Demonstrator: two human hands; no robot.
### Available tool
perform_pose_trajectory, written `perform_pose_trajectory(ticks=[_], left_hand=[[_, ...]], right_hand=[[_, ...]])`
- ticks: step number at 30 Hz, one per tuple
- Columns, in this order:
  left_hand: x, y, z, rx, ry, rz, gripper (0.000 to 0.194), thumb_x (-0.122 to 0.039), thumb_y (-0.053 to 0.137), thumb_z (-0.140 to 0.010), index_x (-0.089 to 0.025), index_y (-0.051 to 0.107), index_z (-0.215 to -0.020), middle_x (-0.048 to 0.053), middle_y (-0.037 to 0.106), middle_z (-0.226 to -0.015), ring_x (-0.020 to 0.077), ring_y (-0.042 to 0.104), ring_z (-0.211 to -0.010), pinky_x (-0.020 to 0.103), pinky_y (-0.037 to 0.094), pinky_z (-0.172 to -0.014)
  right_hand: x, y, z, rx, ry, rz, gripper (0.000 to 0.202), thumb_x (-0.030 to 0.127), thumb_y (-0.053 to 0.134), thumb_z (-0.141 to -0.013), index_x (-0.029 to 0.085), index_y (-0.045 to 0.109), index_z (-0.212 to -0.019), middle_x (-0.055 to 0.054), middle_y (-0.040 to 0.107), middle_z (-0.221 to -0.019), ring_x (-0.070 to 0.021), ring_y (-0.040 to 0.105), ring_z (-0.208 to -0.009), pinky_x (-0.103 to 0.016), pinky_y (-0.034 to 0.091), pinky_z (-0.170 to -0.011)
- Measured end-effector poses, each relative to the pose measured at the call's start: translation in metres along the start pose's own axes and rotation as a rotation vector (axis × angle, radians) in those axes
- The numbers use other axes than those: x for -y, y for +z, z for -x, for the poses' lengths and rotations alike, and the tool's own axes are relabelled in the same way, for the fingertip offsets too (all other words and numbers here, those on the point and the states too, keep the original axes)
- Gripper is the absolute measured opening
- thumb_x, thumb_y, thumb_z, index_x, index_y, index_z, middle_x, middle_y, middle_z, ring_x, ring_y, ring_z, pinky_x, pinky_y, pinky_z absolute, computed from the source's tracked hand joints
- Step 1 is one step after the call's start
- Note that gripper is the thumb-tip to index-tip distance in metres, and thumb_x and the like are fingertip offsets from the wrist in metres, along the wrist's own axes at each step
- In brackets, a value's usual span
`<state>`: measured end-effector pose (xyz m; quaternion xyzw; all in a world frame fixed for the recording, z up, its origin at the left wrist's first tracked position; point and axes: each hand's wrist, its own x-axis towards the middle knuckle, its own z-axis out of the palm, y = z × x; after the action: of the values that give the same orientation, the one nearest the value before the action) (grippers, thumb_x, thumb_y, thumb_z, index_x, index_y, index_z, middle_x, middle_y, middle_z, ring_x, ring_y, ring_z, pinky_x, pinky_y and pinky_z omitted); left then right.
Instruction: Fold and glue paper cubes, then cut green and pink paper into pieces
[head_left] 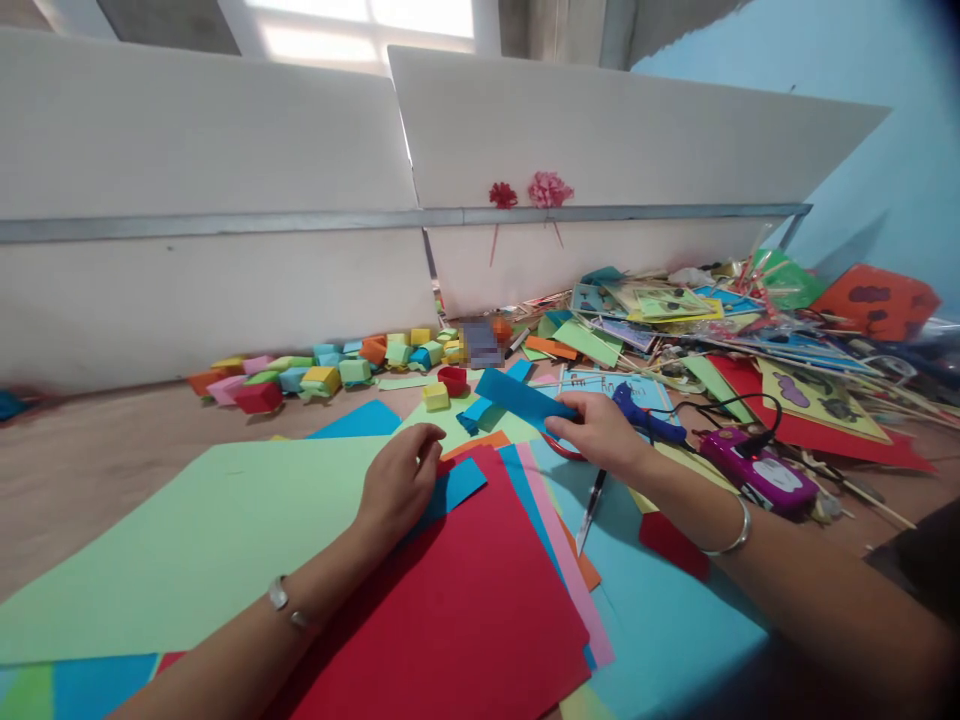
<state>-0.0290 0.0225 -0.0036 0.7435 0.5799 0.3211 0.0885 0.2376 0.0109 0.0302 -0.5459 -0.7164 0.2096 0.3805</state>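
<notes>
My right hand (604, 432) pinches the end of a blue paper strip (517, 400), raised above the sheets and pointing left. Scissors (591, 510) lie below that hand, blade toward me, their red handle partly hidden. My left hand (401, 475) rests with its fingers curled in, and nothing shows between them. Under and beside it is a blue paper piece (461, 485) on a large red sheet (457, 590). A big pale green sheet (225, 530) spreads to its left. Ahead lie a small yellow paper box (435, 397) and a red one (452, 380).
Several colourful paper boxes (320, 380) line the white board at the back. A blue glue gun (646, 415) and a purple device (757, 470) with a black cable lie to the right. Behind them heaps a clutter of cards and sticks (675, 305). Paper flowers (551, 190) stand against the board.
</notes>
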Motion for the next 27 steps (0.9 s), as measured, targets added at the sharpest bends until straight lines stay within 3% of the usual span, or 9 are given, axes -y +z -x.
perform_pose_trajectory(ticks=[10, 17, 21, 25, 27], left_hand=[[0.003, -0.003, -0.006, -0.084, -0.139, 0.227, 0.025, -0.031, 0.041, -0.078, -0.022, 0.060, -0.090, 0.005, 0.073, -0.084, 0.0237, 0.069, -0.084, 0.037, 0.051, -0.078], [0.000, -0.005, -0.006, -0.160, -0.175, 0.370, 0.030, -0.042, 0.043, -0.078, -0.022, 0.060, -0.091, 0.003, 0.070, -0.079, 0.0219, 0.066, -0.080, 0.035, 0.052, -0.076], [-0.019, -0.026, -0.015, -0.136, -0.147, 0.442, 0.034, -0.048, 0.047, -0.072, -0.021, 0.060, -0.089, 0.003, 0.068, -0.077, 0.0208, 0.064, -0.074, 0.031, 0.049, -0.064], [-0.050, -0.060, -0.024, -0.048, -0.079, 0.473, 0.039, -0.053, 0.056, -0.069, -0.020, 0.063, -0.087, 0.002, 0.065, -0.076, 0.0184, 0.060, -0.072, 0.028, 0.046, -0.060], [-0.057, -0.078, -0.025, -0.047, -0.010, 0.399, 0.041, -0.057, 0.052, -0.075, -0.019, 0.063, -0.085, 0.001, 0.065, -0.075, 0.0162, 0.058, -0.069, 0.028, 0.046, -0.061]], right_hand=[[-0.008, 0.014, 0.001, 0.016, 0.053, -0.187, 0.011, 0.024, 0.051, -0.081, 0.021, 0.061, -0.083, 0.002, 0.061, -0.064, -0.0137, 0.056, -0.060, -0.024, 0.041, -0.057], [0.001, 0.015, 0.004, 0.041, 0.048, -0.259, 0.010, 0.028, 0.054, -0.077, 0.019, 0.055, -0.074, 0.003, 0.054, -0.060, -0.0116, 0.051, -0.057, -0.022, 0.039, -0.055], [0.015, -0.006, 0.000, -0.043, 0.027, -0.318, 0.015, 0.033, 0.055, -0.079, 0.018, 0.057, -0.080, 0.003, 0.053, -0.067, -0.0103, 0.048, -0.059, -0.022, 0.036, -0.054], [0.041, -0.039, 0.006, -0.104, -0.089, -0.447, 0.015, 0.032, 0.058, -0.081, 0.017, 0.056, -0.084, 0.006, 0.047, -0.063, -0.0071, 0.039, -0.052, -0.021, 0.031, -0.049], [0.058, -0.052, 0.012, -0.085, -0.155, -0.425, 0.012, 0.028, 0.058, -0.082, 0.017, 0.055, -0.082, 0.006, 0.046, -0.063, -0.0063, 0.040, -0.053, -0.020, 0.032, -0.050]])
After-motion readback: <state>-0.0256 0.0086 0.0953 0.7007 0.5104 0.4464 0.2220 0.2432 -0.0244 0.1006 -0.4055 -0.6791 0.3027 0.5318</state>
